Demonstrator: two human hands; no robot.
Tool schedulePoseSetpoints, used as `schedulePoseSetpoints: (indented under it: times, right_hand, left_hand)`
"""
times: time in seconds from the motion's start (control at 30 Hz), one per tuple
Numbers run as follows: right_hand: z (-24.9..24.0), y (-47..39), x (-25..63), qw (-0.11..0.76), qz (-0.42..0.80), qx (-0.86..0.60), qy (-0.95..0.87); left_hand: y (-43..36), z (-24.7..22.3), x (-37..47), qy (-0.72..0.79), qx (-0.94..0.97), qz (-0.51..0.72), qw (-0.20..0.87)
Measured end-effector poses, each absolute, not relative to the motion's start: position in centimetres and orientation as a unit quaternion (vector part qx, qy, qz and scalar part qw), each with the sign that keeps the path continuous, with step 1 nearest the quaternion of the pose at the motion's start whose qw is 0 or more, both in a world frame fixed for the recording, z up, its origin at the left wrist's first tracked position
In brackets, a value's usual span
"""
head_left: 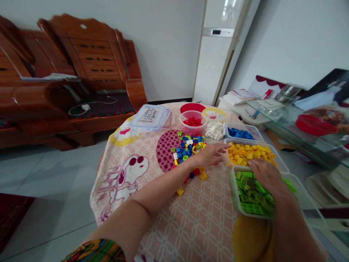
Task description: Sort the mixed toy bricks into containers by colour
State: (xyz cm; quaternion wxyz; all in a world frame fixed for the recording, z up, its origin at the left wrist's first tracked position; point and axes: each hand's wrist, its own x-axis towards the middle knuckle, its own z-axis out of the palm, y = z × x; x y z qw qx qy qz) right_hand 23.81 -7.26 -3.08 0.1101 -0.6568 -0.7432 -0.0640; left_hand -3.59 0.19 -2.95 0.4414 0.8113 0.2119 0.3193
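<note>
My left hand [212,154] reaches over the table between the mixed pile of bricks [188,147] and the box of yellow bricks [251,153]. Its fingers are stretched out and apart, with the tips near that box's left edge. My right hand [265,174] is above the border between the yellow bricks and the box of green bricks [252,196]; its fingers point down and their tips are partly hidden, so what they hold cannot be made out. Behind the pile are a round tub of red bricks [193,122], loose white bricks [215,130] and a box of blue bricks [240,133].
Stacked clear lids [149,117] lie at the table's back left. A patterned cloth [191,225] covers the round table. To the right is a glass shelf [300,134] with a red bowl [316,124]. Wooden chairs [89,62] stand at the left.
</note>
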Motion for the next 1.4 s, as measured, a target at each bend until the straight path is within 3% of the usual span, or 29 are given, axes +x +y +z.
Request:
schedulePoseSetpoints:
  times: [0.37, 0.63, 1.17, 1.4]
  right_hand:
    - [-3.0, -7.2, 23.9, 0.114, -0.050, -0.651, -0.749]
    - [-3.0, -7.2, 23.8, 0.112, -0.064, -0.657, -0.743]
    - [-3.8, -7.1, 24.3, 0.115, -0.076, -0.654, -0.744]
    - [-3.5, -7.0, 24.4, 0.110, -0.069, -0.649, -0.749]
  left_hand:
    - [2.4, -1.9, -6.6, 0.392, 0.850, 0.269, 0.226]
    - [2.1, -2.9, -6.2, 0.455, 0.883, 0.089, 0.080]
    - [2.3, -3.4, -6.2, 0.478, 0.861, 0.128, 0.120]
    - [2.4, -2.7, -6.1, 0.459, 0.846, 0.217, 0.161]
